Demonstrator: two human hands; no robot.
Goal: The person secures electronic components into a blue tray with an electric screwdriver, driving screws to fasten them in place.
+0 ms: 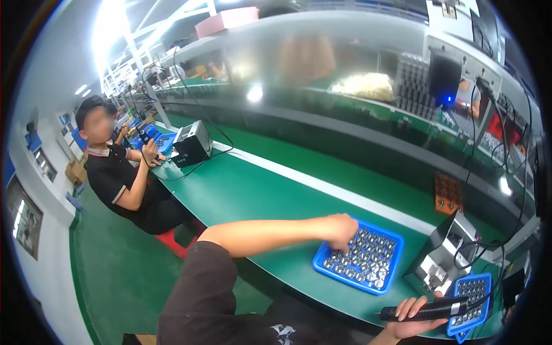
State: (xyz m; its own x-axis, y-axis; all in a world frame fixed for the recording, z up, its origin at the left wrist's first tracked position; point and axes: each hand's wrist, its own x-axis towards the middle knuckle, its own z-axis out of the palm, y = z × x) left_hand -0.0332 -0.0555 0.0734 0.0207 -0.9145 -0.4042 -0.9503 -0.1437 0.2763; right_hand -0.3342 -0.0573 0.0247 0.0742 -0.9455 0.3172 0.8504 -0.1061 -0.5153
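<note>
My left arm stretches across the bench, and my left hand (340, 231) is at the left rim of a blue tray (317, 261). Its fingers point down and are closed among small shiny metal parts (368, 253); what they pinch, if anything, is hidden. Low on the right, my right hand (409, 321) is wrapped round a black electric screwdriver (428, 310), held nearly level with its tip to the left. The screwdriver's cord end overlaps a second, smaller blue tray (486, 282), which holds similar metal parts in rows.
A metal box-like fixture (437, 259) stands between the trays, cables looping behind it. Behind it lies an orange block (448, 194) with holes. Farther left along the green bench (253, 195), a co-worker (123, 172) sits near a black-and-silver box (192, 144). A shelf runs along the back.
</note>
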